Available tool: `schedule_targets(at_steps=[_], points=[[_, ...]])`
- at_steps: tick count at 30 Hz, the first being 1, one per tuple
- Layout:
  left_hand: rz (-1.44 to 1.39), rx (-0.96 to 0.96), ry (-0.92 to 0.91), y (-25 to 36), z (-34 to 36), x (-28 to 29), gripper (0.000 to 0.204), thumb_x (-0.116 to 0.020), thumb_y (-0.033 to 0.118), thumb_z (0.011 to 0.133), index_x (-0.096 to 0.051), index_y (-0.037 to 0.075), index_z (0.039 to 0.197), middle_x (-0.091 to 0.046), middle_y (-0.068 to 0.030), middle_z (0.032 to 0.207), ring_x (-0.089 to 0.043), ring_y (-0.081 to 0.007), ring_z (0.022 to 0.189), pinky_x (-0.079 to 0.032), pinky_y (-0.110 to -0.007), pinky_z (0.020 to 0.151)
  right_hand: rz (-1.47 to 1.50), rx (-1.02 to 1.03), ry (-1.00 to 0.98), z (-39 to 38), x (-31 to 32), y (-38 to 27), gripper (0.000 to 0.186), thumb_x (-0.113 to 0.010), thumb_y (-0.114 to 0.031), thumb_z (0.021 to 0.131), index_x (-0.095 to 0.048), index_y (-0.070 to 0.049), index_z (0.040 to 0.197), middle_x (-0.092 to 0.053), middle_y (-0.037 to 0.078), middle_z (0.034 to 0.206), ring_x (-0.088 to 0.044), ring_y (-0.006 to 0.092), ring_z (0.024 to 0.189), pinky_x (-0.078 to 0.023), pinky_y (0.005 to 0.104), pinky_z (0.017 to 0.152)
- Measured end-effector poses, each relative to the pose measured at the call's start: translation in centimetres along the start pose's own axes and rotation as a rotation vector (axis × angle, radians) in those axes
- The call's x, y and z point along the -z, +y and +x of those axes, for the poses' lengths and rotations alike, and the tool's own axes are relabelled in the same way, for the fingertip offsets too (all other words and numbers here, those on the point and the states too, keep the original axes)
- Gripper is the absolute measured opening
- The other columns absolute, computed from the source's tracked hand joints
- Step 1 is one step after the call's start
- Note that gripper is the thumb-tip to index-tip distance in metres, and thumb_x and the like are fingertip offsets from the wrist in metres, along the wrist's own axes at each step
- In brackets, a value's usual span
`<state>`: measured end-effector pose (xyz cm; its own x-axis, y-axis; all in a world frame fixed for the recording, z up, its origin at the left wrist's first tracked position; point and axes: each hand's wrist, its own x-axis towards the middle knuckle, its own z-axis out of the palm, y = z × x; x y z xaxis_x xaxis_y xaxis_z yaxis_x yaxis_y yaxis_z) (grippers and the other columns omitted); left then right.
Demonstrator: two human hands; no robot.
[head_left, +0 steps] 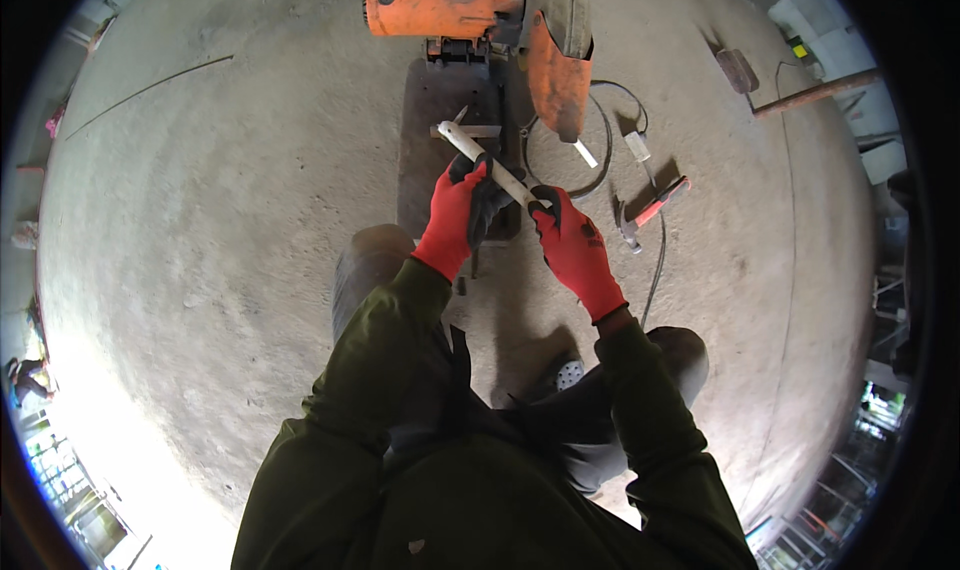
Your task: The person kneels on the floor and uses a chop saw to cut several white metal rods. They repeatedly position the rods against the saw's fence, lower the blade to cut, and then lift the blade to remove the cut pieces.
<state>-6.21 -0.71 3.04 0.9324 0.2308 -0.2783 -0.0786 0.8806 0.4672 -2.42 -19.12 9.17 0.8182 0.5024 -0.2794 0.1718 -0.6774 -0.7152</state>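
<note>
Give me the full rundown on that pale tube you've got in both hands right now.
The pale, slim, straight tube, plastic or metal by its look, lies slanted from upper left to lower right above the dark base plate of the orange chop saw. The left hand in a red and black glove grips its middle; the right hand pinches its near end. Its far end reaches the saw's vise.

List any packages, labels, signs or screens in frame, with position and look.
No packages, signs or screens can be made out.
Possible label: a small yellow-and-green patch on a pale block at the upper right rim, too small to be sure.
In hand: a pale pipe held by the left hand and right hand, both in red gloves, in front of the orange chop saw.
</note>
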Motion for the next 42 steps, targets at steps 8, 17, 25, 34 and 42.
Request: schedule_targets(at_steps=[8,17,25,34,42], points=[[0.298,-0.167,0.291,-0.2,3.0,1.4,0.033,-0.062,0.012,0.101,-0.06,0.009,0.134,-0.066,-0.0055,0.104,-0.069,-0.0193,0.086,-0.063,-0.041,0.071,-0.597,0.21,0.24,-1.4,0.8,-1.1,0.04,-0.063,-0.025,0.097,-0.057,-0.006,0.131,-0.066,0.014,0.108,-0.069,0.0355,0.093,-0.055,0.0475,0.077],[0.219,-0.05,0.286,-1.2,4.0,-1.6,0.029,-0.06,0.016,0.104,-0.062,0.009,0.132,-0.067,-0.0068,0.095,-0.067,-0.0205,0.068,-0.061,-0.038,0.067,-0.464,0.266,0.247,-1.2,5.2,-1.2,0.037,-0.065,-0.025,0.095,-0.062,-0.007,0.127,-0.07,0.013,0.107,-0.069,0.0349,0.092,-0.054,0.0449,0.078],[0.161,-0.07,0.195,-3.0,5.4,-1.2,0.021,-0.062,0.015,0.102,-0.067,0.002,0.119,-0.068,-0.0082,0.086,-0.068,-0.0213,0.065,-0.057,-0.035,0.056,-0.504,0.238,0.249,-0.6,8.2,-1.5,0.027,-0.067,-0.026,0.094,-0.068,-0.007,0.113,-0.073,0.013,0.099,-0.07,0.0344,0.091,-0.054,0.0435,0.078],[0.139,-0.086,0.17,-3.9,5.8,-1.3,0.021,-0.06,0.015,0.104,-0.067,0.002,0.119,-0.067,-0.0103,0.087,-0.066,-0.0235,0.073,-0.056,-0.04,0.067,-0.591,0.219,0.271,-0.8,8.4,-1.6,0.028,-0.068,-0.026,0.093,-0.07,-0.007,0.114,-0.073,0.012,0.099,-0.07,0.033,0.09,-0.055,0.0421,0.076],[0.184,-0.067,0.182,-4.8,5.6,-0.7,0.021,-0.06,0.014,0.104,-0.067,0.001,0.119,-0.068,-0.0118,0.089,-0.067,-0.025,0.07,-0.057,-0.041,0.066,-0.631,0.308,0.292,-0.8,9.3,-1.3,0.031,-0.071,-0.025,0.091,-0.07,-0.008,0.117,-0.073,0.01,0.101,-0.071,0.032,0.089,-0.056,0.0409,0.077]])
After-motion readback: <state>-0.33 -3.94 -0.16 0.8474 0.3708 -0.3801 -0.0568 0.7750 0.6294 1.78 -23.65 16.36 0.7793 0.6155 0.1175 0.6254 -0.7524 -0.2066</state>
